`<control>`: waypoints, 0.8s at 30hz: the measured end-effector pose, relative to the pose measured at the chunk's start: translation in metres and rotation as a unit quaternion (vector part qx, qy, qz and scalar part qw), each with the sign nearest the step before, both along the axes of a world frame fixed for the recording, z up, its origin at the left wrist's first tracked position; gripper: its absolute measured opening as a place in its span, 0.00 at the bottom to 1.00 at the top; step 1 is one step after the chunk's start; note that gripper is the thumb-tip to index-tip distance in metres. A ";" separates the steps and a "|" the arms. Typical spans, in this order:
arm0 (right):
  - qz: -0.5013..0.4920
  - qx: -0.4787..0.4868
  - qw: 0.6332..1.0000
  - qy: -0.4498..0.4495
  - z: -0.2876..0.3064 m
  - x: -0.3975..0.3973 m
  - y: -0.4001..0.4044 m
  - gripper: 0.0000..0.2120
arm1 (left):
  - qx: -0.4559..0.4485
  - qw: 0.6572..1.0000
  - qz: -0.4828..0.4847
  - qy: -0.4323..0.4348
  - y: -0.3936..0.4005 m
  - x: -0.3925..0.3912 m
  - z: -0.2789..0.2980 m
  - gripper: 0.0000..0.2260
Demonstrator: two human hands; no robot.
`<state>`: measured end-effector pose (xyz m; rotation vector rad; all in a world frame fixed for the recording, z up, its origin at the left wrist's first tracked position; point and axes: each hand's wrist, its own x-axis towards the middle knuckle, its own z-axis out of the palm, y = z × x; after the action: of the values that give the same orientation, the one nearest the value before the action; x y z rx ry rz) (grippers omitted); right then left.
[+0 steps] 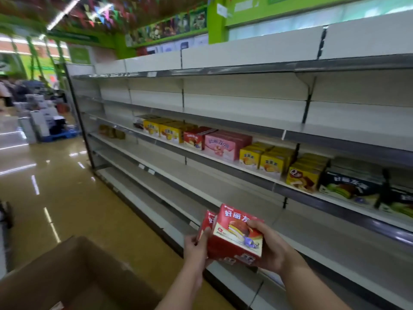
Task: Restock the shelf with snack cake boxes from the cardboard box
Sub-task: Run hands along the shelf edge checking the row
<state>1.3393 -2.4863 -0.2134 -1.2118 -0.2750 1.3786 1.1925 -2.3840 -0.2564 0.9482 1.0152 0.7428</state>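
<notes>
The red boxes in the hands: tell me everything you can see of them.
Two red snack cake boxes, glossy cardboard by the look, are held side by side in front of the shelving. The nearer shows white Chinese lettering and a picture of a chocolate-coated cake; the farther is mostly hidden behind it. Both tilt, tops leaning away. The left hand grips the farther box's side; the right hand wraps the nearer one. They appear closed.

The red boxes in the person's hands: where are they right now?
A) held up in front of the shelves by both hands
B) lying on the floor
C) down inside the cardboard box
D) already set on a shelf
A: the left hand and right hand grip the red boxes in the air before the shelves, above the cardboard box.
</notes>
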 end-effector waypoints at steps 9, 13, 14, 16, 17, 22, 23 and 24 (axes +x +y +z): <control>-0.147 -0.043 0.988 -0.017 -0.013 0.028 -0.084 0.30 | -0.072 0.965 -0.249 0.035 -0.031 0.047 -0.016 0.19; -0.247 -0.037 0.968 -0.007 -0.020 0.042 -0.131 0.27 | -0.056 0.959 -0.277 -0.019 -0.067 0.080 -0.015 0.20; -0.283 -0.021 0.959 0.003 -0.024 0.047 -0.143 0.28 | -0.052 0.957 -0.284 -0.030 -0.076 0.088 -0.011 0.20; -0.351 0.027 0.936 0.025 -0.028 0.055 -0.169 0.26 | -0.042 0.949 -0.309 -0.043 -0.094 0.104 -0.002 0.19; -0.374 0.054 0.925 0.034 -0.028 0.059 -0.182 0.24 | -0.034 0.944 -0.324 -0.048 -0.102 0.112 0.001 0.19; -0.447 0.094 0.890 0.018 -0.017 0.078 -0.251 0.20 | -0.001 0.922 -0.383 -0.059 -0.157 0.149 0.012 0.18; -0.449 0.093 0.888 0.016 -0.013 0.082 -0.260 0.21 | 0.001 0.920 -0.387 -0.059 -0.168 0.155 0.014 0.17; -0.454 0.093 0.886 0.011 -0.011 0.087 -0.275 0.20 | -0.001 0.919 -0.390 -0.056 -0.186 0.165 0.016 0.17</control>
<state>1.4263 -2.7611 -0.2247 -0.9575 0.1749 0.5247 1.3575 -2.5698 -0.2403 1.1785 0.4587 0.1183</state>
